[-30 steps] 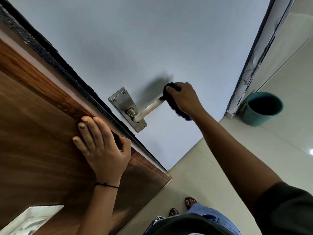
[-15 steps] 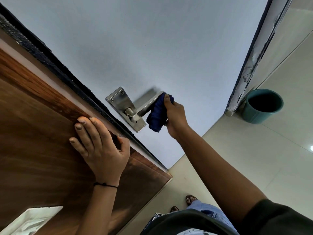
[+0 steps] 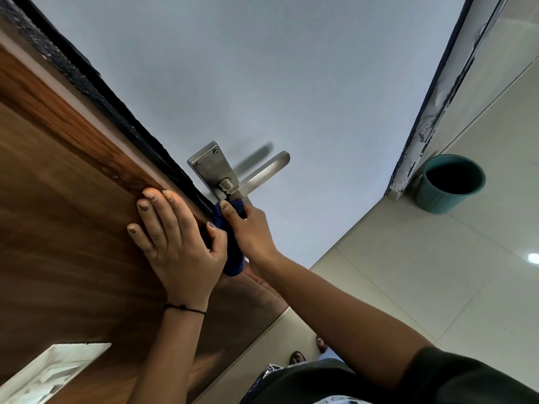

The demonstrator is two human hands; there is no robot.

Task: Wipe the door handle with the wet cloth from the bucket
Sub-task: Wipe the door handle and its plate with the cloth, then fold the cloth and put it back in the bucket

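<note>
Nearest the camera, a dark sleeve (image 3: 455, 383) is covering the upper right arm, and the toes of two feet (image 3: 309, 349) are showing on the pale tiled floor (image 3: 408, 272) below. The left hand (image 3: 178, 243), wearing a thin black wrist cord (image 3: 184, 308), is lying flat against the wood-grain door face (image 3: 58, 228); its fingers are resting close together on the wood and its thumb is hooking over the door's edge. Just beside it, the right hand (image 3: 250, 231) is gripping a dark blue cloth (image 3: 232, 243), the fingers curling closed around the bunched fabric. The cloth is being pressed against the lower end of the metal backplate (image 3: 208, 164), right below the spindle of the lever, and its tail is hanging down between the two hands. Above the cloth, the steel lever handle (image 3: 264, 172) is projecting uncovered from the plate toward the right, casting a soft shadow on the light grey door face (image 3: 262, 83). A black textured strip (image 3: 96, 94) is running along the door's edge between the wood side and the grey side. Farther off, at the right, a teal bucket (image 3: 446, 188) is standing upright on the floor, just beside the foot of a door frame (image 3: 431, 112) with chipped paint; its interior is dark, and its contents cannot be made out.
</note>
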